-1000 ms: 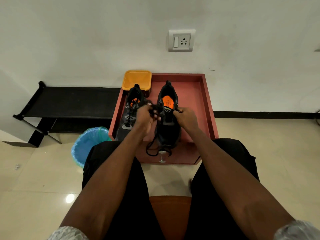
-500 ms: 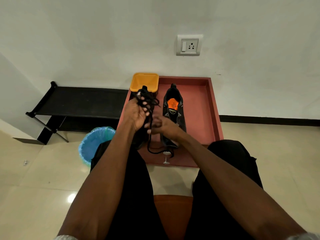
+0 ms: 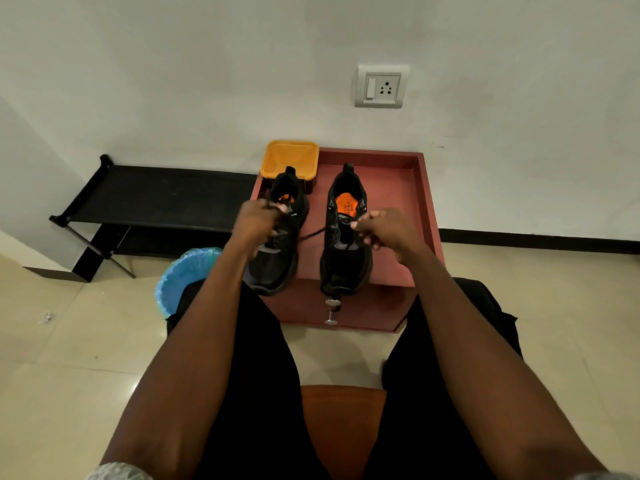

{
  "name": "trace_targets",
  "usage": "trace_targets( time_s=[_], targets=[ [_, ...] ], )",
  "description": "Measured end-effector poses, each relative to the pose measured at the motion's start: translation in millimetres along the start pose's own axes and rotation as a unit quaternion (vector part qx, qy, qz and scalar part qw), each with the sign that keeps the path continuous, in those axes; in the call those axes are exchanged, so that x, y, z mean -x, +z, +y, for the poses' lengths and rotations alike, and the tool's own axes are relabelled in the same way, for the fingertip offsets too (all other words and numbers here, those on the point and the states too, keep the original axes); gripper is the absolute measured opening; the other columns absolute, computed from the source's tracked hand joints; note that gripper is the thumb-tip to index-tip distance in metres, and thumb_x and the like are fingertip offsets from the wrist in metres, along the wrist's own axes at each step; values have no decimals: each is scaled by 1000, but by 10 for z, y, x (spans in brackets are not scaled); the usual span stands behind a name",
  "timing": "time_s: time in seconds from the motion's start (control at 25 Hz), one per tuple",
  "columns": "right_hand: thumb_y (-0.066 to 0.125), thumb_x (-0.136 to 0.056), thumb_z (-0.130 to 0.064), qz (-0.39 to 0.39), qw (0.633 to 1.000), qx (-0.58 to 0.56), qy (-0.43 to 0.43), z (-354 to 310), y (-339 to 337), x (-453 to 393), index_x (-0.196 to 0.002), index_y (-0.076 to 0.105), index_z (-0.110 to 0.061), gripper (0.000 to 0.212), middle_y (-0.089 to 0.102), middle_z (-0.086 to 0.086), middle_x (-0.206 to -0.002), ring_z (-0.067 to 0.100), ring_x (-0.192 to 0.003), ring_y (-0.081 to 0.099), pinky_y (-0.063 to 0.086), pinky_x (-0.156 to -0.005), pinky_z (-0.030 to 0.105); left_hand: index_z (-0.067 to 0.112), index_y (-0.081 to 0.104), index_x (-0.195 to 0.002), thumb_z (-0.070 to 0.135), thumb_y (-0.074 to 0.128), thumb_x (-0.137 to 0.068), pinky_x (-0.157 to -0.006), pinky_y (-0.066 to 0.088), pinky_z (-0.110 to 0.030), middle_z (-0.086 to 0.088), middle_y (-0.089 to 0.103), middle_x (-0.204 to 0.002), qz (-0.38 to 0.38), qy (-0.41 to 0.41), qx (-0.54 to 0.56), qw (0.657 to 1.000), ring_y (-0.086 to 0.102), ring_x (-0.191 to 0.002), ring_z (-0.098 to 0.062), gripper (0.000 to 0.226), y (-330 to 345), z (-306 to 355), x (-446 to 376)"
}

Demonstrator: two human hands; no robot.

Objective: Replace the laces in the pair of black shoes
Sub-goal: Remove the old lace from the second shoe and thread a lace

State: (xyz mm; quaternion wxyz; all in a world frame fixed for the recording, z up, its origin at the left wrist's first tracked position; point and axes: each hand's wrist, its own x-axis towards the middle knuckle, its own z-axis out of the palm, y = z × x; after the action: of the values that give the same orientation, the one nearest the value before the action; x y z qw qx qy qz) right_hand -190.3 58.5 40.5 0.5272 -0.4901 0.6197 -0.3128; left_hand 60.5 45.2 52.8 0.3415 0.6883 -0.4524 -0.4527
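Your hands have pulled apart, and the black lace [image 3: 311,233] now runs taut between them.

Your left hand [image 3: 258,225] grips one end over the left shoe [image 3: 277,251]; your right hand [image 3: 388,230] pinches the other beside the right shoe [image 3: 346,244], having left the middle (half a second ago both hands met there). Both matte black shoes with orange insoles lie lengthwise, toes toward you, on the red tray [image 3: 422,202], with a yellow plastic tub [image 3: 290,159] behind them.
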Motion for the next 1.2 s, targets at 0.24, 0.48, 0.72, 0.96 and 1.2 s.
trace_targets(
  time_s=[0.24, 0.48, 0.72, 0.96, 1.2],
  targets=[
    [60, -92, 3, -46, 946, -312, -76, -147, 42, 37, -92, 64, 0, 4, 66, 8, -72, 15, -63, 68, 56, -60, 21, 25, 60, -125, 7, 63, -93, -45, 37, -22, -15, 69, -97, -329, -9, -217, 919, 48, -52, -12, 37, 554, -97, 140],
    [60, -92, 6, 45, 893, -439, -86, -108, -41, -52, -85, 61, -6, 13, 68, 8, -72, 17, -66, 69, 58, -64, 23, 3, 64, -99, 1, 39, -98, -56, 42, -30, -15, 62, -84, -302, -16, -173, 937, 49, -62, -22, 25, 437, -39, 95],
    [54, -94, 8, 32, 878, -474, -58, -282, 152, -3, -86, 58, -2, 14, 68, 12, -74, 18, -68, 72, 58, -65, 23, -2, 53, -120, -2, 32, -94, -37, 30, -19, -19, 65, -101, -345, -71, 119, 929, 37, -46, -10, 34, 377, -56, 349],
    [56, -94, 2, -72, 920, -374, -91, -809, 145, 271, -83, 58, -8, 15, 69, 4, -65, 12, -61, 69, 55, -58, 19, 6, 64, -101, 7, 40, -101, -40, 32, -24, -18, 62, -84, -180, 9, 72, 981, 44, -48, -9, 23, 529, -131, 401],
    [54, -93, 4, -7, 917, -380, -119, -1060, -7, 339, -86, 60, -4, 12, 69, 8, -66, 15, -58, 68, 55, -57, 22, 0, 54, -122, 3, 39, -100, -44, 39, -20, -10, 63, -81, -258, -7, 279, 925, 56, -58, -12, 27, 279, 57, 601]
  ],
)
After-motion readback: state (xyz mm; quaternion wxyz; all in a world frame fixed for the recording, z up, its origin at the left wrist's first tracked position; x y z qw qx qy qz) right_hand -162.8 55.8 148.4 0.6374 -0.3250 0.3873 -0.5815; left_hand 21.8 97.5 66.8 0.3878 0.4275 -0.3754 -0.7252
